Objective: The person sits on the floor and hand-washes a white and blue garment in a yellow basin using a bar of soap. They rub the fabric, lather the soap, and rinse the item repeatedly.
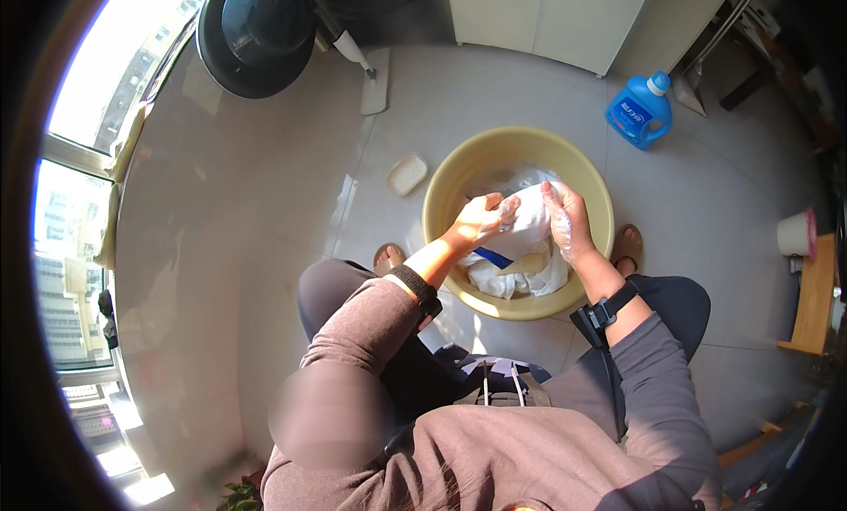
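Observation:
My left hand (486, 219) and my right hand (569, 221) grip a white cloth (527, 217) between them, over a yellow plastic basin (456, 160). Suds coat parts of both hands. A blue strip (493, 256) shows below the raised part of the cloth. More wet white fabric (493, 279) lies in the near part of the basin, with a pale yellowish piece (527, 263) on it, perhaps a bar of soap. Soapy water (513, 175) shows at the basin's far side, partly hidden by my hands.
A cream soap dish (406, 174) lies on the tiled floor left of the basin. Beyond the basin, to the right, stands a blue detergent bottle (639, 111). A flat mop head (375, 81), a dark round tub (258, 48) and white cabinets (549, 21) are farther back. My feet flank the basin.

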### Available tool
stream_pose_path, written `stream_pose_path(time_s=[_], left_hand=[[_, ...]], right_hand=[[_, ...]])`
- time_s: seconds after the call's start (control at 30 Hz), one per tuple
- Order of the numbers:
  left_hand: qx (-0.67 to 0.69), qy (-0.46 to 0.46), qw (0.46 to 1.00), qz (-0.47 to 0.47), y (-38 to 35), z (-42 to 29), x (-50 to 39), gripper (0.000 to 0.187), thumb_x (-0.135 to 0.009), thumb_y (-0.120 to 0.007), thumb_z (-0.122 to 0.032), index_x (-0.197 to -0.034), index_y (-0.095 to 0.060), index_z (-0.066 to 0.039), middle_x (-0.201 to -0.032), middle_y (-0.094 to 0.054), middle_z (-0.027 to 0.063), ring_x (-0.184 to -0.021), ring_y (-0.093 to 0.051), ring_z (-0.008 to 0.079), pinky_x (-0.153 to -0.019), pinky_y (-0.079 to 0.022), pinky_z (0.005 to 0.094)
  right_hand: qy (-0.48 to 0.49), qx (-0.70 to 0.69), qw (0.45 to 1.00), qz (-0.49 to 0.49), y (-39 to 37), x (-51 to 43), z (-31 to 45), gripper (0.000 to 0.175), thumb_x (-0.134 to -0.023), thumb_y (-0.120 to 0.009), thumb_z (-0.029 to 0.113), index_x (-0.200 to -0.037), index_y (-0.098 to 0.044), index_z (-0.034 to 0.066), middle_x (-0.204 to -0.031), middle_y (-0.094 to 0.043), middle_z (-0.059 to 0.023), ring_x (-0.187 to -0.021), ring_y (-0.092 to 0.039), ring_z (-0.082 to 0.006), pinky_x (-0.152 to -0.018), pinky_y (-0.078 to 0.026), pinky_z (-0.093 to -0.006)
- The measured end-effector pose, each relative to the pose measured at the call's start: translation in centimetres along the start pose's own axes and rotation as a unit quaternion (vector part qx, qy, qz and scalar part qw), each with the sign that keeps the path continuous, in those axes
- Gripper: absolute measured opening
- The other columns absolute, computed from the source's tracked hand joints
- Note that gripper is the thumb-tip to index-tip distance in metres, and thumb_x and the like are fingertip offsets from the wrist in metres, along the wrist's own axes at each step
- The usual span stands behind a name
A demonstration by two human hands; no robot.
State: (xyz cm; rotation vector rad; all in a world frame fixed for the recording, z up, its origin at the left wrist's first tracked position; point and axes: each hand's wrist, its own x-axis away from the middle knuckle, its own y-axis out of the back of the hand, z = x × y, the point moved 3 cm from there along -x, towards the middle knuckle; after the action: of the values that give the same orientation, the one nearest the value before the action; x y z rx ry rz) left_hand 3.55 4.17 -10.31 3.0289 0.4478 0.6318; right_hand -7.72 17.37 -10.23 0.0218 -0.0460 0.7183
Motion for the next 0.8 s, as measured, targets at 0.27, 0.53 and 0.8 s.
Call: stream_pose_path(time_s=[0.27,0.53,0.8], left_hand=[[0.092,-0.024,0.988,-0.119,-1.6,1.3,-1.2,0.046,-0.096,-0.048,-0.046,-0.089,-0.058,-0.002,-0.080,-0.052,0.0004,-0.071,-0.045,0.0092,-0.064,-0.041,0.0276],[0.195,-0.002,0.970,-0.145,-4.1,-0.2,-1.3,0.027,-0.089,-0.059,-0.030,-0.098,-0.060,-0.005,-0.090,-0.062,0.0048,-0.079,-0.056,0.0176,-0.070,-0.047,0.0333],[0.021,-0.003,0.991,-0.131,-4.6,-1.3,-0.7,0.034,-0.096,-0.047,-0.033,-0.104,-0.060,-0.003,-0.085,-0.059,0.0067,-0.081,-0.053,0.0196,-0.076,-0.043,0.0284]], right_hand=[[0.130,0.240,0.962,0.003,-3.4,2.5,4.3,0.024,-0.091,-0.060,0.026,-0.081,-0.057,0.0043,-0.063,-0.056,-0.0197,-0.060,-0.057,-0.0392,-0.054,-0.044,-0.0404],[0.132,0.254,0.953,-0.103,-5.0,1.7,4.8,0.028,-0.093,-0.053,0.027,-0.086,-0.065,0.0030,-0.071,-0.062,-0.0203,-0.062,-0.063,-0.0361,-0.055,-0.048,-0.0429],[0.094,0.234,0.961,-0.118,-4.4,1.3,3.8,0.029,-0.095,-0.051,0.023,-0.088,-0.067,-0.0007,-0.075,-0.066,-0.0178,-0.069,-0.065,-0.0336,-0.063,-0.050,-0.0360]])
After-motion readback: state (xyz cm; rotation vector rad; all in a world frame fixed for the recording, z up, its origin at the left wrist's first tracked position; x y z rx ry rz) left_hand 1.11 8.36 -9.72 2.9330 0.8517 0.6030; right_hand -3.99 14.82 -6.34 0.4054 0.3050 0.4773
